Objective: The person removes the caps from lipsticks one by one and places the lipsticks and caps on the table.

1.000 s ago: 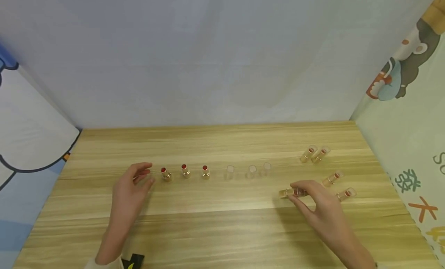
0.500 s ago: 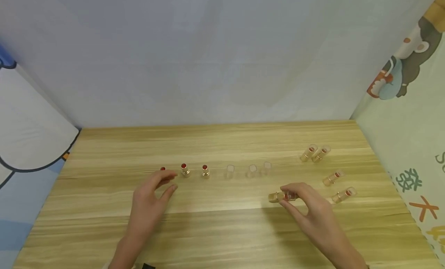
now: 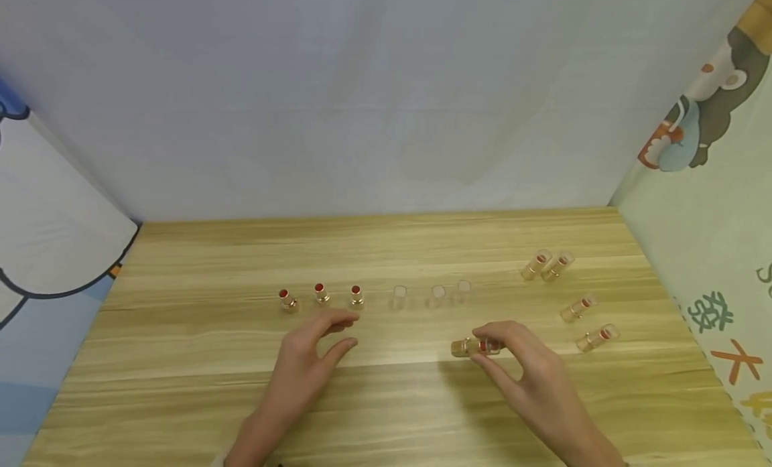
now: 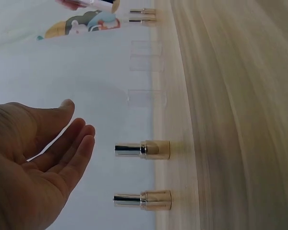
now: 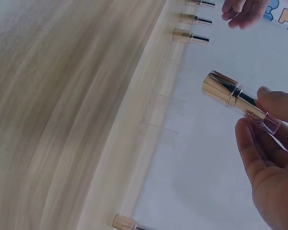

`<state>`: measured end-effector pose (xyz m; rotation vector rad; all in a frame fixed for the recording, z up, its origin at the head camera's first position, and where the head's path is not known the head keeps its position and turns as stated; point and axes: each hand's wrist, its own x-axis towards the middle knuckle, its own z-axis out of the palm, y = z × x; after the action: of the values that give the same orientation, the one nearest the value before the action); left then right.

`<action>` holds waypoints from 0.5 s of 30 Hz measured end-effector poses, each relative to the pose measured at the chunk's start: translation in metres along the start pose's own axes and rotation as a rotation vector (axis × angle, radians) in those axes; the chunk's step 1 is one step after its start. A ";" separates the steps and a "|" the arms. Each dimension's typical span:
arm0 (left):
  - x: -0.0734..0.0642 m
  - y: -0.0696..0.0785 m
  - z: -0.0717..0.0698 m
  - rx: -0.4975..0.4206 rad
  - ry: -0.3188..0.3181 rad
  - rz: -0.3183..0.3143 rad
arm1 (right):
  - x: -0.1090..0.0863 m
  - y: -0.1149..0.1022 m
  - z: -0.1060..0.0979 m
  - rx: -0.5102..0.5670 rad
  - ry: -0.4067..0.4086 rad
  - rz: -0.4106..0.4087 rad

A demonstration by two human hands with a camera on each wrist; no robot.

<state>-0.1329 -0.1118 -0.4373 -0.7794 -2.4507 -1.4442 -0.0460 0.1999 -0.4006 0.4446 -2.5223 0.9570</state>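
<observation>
My right hand [image 3: 531, 376] pinches a capped lipstick [image 5: 230, 93] between thumb and fingers by its clear cap, raised off the table with the gold base toward the left. My left hand [image 3: 310, 356] holds nothing; thumb and fingers are loosely curved with a gap between them, just in front of the rightmost uncapped lipstick [image 3: 357, 297]. Two more uncapped red lipsticks, a middle one [image 3: 322, 293] and a left one [image 3: 287, 300], stand upright in the same row. Right of them come three clear caps, the nearest a transparent cap [image 3: 399, 297] standing on the table.
Several capped lipsticks stand at the right of the wooden table [image 3: 386, 413], among them a back pair with one lipstick [image 3: 536, 264] and a front one [image 3: 597, 338]. A pale cloth wall [image 3: 374, 118] rises behind the table, and a printed sheet [image 3: 693, 252] borders the right side.
My left hand has moved right past the uncapped lipsticks, from the row's left end to before its rightmost one. My right hand has carried the capped lipstick left and slightly nearer.
</observation>
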 end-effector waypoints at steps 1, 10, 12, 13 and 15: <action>0.001 0.001 0.002 -0.016 -0.007 0.003 | 0.000 -0.001 0.001 0.004 0.000 -0.003; 0.007 0.009 0.018 -0.108 -0.060 -0.002 | 0.005 -0.008 0.003 0.016 0.003 -0.021; 0.008 0.010 0.021 -0.110 -0.074 0.002 | 0.006 -0.010 0.004 0.015 -0.003 -0.013; 0.008 0.011 0.023 -0.107 -0.080 0.002 | 0.006 -0.010 0.004 0.017 0.001 -0.020; 0.008 0.013 0.026 -0.103 -0.092 0.002 | 0.007 -0.011 0.005 0.024 0.000 -0.021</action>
<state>-0.1304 -0.0818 -0.4368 -0.8877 -2.4564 -1.5788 -0.0487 0.1875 -0.3952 0.4778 -2.5040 0.9806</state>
